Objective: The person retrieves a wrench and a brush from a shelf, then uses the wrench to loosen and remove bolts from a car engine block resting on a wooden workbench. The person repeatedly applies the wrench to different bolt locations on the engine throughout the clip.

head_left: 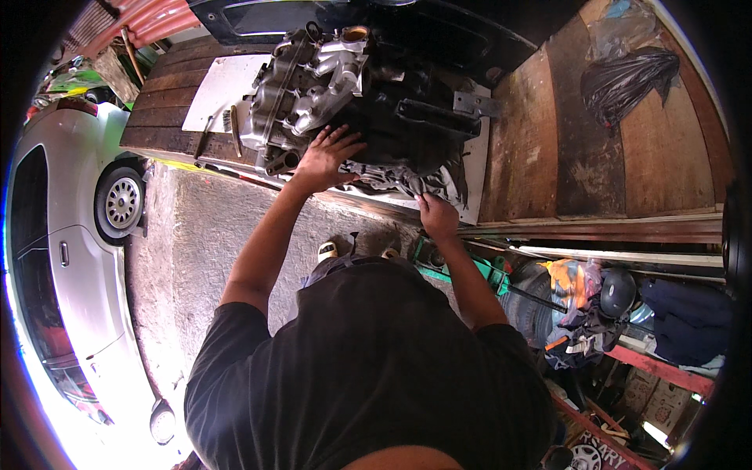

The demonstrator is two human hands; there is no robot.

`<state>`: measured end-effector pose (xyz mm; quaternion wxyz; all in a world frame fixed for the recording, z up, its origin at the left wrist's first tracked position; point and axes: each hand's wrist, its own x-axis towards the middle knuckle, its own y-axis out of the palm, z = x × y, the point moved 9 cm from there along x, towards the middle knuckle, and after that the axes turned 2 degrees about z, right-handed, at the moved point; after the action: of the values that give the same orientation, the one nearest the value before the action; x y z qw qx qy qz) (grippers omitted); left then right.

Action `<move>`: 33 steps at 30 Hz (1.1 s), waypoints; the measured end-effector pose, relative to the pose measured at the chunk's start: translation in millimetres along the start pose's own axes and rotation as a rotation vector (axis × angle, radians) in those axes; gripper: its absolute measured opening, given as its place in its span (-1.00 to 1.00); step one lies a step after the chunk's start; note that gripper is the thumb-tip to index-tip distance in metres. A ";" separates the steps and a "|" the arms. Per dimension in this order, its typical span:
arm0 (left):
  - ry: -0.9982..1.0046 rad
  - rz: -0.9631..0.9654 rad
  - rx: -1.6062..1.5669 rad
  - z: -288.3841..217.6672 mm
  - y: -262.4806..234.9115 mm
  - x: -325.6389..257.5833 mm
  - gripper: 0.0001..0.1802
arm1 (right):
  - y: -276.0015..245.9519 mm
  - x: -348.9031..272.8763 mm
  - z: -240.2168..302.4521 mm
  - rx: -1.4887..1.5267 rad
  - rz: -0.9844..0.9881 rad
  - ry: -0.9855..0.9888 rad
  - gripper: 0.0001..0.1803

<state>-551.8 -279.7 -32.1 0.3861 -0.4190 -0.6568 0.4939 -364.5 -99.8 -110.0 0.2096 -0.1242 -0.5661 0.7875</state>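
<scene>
An engine (276, 86), with a silvery metal top and a dark lower section (411, 129), lies on the bench in front of me. My left hand (325, 160) rests against its near side, fingers spread, touching the dark section. At the near right edge of the engine, my right hand (437, 215) is closed with its fingertips by a tangle of greyish metal or cloth-like pieces (388, 178). What it grips is too small to make out.
A brush (235, 131) and a dark thin tool (204, 137) lie on the wooden bench (168, 94) beside a white sheet (222, 82). A black plastic bag (630, 82) sits on boards at right. A silver car (78, 258) stands at left; a green metal frame (486, 270) is below the bench.
</scene>
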 end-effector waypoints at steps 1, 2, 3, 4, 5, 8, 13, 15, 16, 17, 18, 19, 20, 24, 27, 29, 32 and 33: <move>-0.002 -0.007 -0.001 0.8 0.6 -0.1 -0.19 | -8.8 3.7 4.2 -0.039 0.032 -0.005 -0.63; -0.005 -0.015 -0.003 2.0 2.2 0.1 -0.20 | -19.8 8.4 11.1 -0.056 0.057 -0.033 -0.63; -0.007 -0.023 -0.006 2.6 3.1 0.2 -0.21 | -34.7 13.6 19.3 -0.075 0.082 -0.059 -0.62; -0.007 -0.032 -0.024 3.5 3.4 0.2 -0.21 | -49.6 19.4 27.7 -0.094 0.106 -0.085 -0.62; -0.007 -0.043 -0.040 4.8 3.0 0.0 -0.22 | -58.8 26.4 36.7 -0.110 0.172 -0.098 -0.62; -0.040 -0.077 -0.095 4.5 -2.0 -1.9 -0.23 | -74.5 45.1 63.6 -0.253 0.227 -0.220 -0.65; -0.180 -0.140 -0.105 -2.2 3.3 -16.3 -0.23 | -69.4 66.3 95.2 -0.427 0.313 -0.412 -0.67; -0.232 -0.194 -0.091 -5.2 3.7 -23.6 -0.21 | -70.3 63.2 91.4 -0.449 0.345 -0.380 -0.68; -0.256 -0.215 -0.086 -7.3 4.3 -27.4 -0.20 | -67.8 60.1 85.7 -0.459 0.366 -0.359 -0.68; -0.299 -0.191 -0.068 -2.6 5.9 -24.8 -0.18 | -69.1 62.2 75.0 -0.407 0.353 -0.337 -0.68; -0.333 -0.196 -0.043 -1.4 9.8 -27.1 -0.16 | -69.3 56.8 64.5 -0.366 0.376 -0.303 -0.69; -0.342 -0.216 -0.054 -3.1 8.1 -29.8 -0.16 | -77.4 50.7 57.3 -0.315 0.357 -0.273 -0.67; -0.347 -0.235 -0.065 -5.8 6.4 -32.7 -0.15 | -86.7 42.5 51.1 -0.264 0.337 -0.238 -0.65; -0.379 -0.249 -0.046 -4.5 11.3 -32.9 -0.16 | -88.8 11.8 12.7 -0.117 0.368 0.016 -0.65; -0.373 -0.270 -0.044 -3.7 12.9 -31.4 -0.17 | -76.1 -12.4 -2.9 -0.025 0.343 0.084 -0.60; -0.366 -0.267 -0.053 -3.1 14.1 -28.6 -0.19 | -71.0 -21.4 -4.9 0.030 0.313 0.105 -0.58; -0.357 -0.265 -0.047 -3.9 12.3 -26.5 -0.20 | -61.4 -25.8 -5.1 0.100 0.308 0.093 -0.59; -0.359 -0.265 -0.039 -3.7 11.3 -27.5 -0.20 | -61.7 -24.9 -2.9 0.108 0.305 0.094 -0.59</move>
<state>-536.8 -302.2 -44.8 0.3164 -0.2416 -0.7737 0.4928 -329.6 -92.3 -53.7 0.1203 -0.2342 -0.4871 0.8327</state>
